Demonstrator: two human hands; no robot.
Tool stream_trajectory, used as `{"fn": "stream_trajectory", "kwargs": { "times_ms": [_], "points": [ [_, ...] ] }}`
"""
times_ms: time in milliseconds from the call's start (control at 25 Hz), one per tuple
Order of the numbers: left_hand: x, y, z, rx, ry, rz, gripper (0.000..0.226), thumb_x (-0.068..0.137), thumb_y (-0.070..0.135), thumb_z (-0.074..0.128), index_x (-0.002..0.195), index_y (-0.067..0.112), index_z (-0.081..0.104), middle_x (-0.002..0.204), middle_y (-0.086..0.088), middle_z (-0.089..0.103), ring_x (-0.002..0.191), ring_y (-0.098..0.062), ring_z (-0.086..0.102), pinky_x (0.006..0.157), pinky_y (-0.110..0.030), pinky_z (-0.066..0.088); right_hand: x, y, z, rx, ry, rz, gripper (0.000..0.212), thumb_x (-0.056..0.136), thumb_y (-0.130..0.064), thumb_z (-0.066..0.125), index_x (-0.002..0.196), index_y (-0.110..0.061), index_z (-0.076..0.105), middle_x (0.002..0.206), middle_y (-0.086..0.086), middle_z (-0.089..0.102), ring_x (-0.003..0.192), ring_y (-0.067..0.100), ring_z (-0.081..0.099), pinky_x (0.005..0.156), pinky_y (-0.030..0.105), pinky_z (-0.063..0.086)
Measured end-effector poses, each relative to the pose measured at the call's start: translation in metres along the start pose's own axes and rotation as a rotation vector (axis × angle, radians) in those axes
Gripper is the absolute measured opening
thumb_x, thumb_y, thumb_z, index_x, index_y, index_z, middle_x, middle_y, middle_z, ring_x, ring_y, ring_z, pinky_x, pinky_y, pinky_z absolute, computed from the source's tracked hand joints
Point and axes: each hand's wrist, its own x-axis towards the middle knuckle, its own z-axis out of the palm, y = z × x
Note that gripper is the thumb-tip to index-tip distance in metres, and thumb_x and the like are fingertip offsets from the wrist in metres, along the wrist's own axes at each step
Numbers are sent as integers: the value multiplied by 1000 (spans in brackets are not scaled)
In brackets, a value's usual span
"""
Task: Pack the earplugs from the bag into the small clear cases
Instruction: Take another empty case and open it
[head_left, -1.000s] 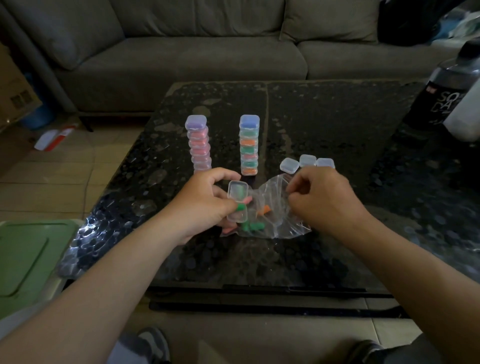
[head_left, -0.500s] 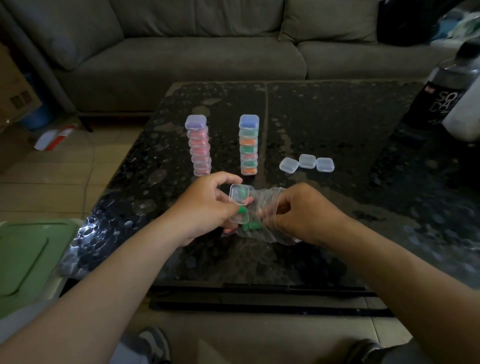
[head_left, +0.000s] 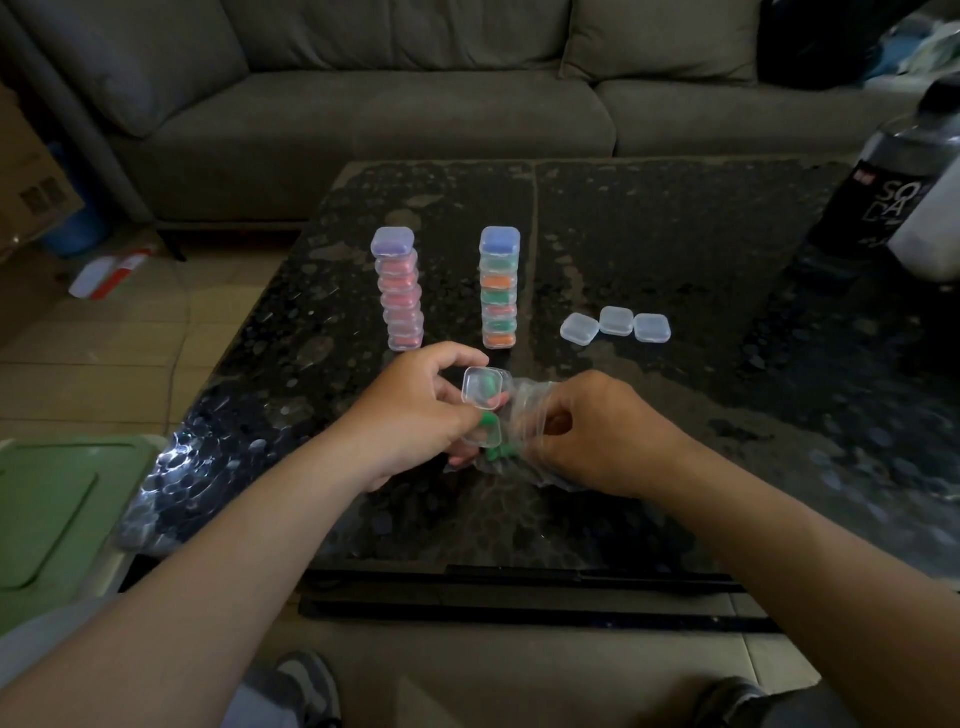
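- Earplugs (head_left: 497, 455): green, lying in the bag (head_left: 525, 411) just under the left fingertips. One green piece shows inside the open case (head_left: 483, 388).
- Left hand (head_left: 415, 418): thumb and fingers pinch the case, lid raised, its mouth facing the right fingers.
- Right hand (head_left: 597, 434): fingers curled, pinching the bag film. Whether they also grip an earplug is hidden.
- Step in hand, as judged: filling this case. Keep the case mouth close against the bag opening, feed one plug at a time, seat it fully below the rim, then press the lid shut.
- Counts: one open case and one bag. The loose earplugs are too crumpled over to count.
- Beyond the left fingers: two stacks (head_left: 397, 288) of filled cases, about seven each.
- Beyond the right fingers: three spares (head_left: 616, 321), closed and empty.
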Motion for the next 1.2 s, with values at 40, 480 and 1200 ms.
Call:
{"fn": "stream_trajectory", "kwargs": {
  "times_ms": [40,480,1200],
  "points": [
    [0,1,0,-6,-1,-6,46,85,6,80,119,33,63,79,-6,78,75,-27,78,81,-50,64,0,0,-1,6,6,0,5,88,-25,73,89,-25,78,77,-12,71,69,1,65,58,14,47],
    [-2,6,-4,-90,22,2,42,83,9,83,108,35,63,81,-7,79,79,-25,79,84,-50,63,-11,5,-33,-21,139,5,19,85,-12,72,79,-30,69,78,-13,69,71,-3,65,55,9,48],
    [-3,25,-7,-465,-111,22,51,88,0,75,132,23,60,93,-17,79,88,-29,79,80,-42,63,-12,-11,-25,-15,360,-513,33,85,-2,69,105,-27,78,94,-13,65,85,2,62,73,19,55]
  ]
}}
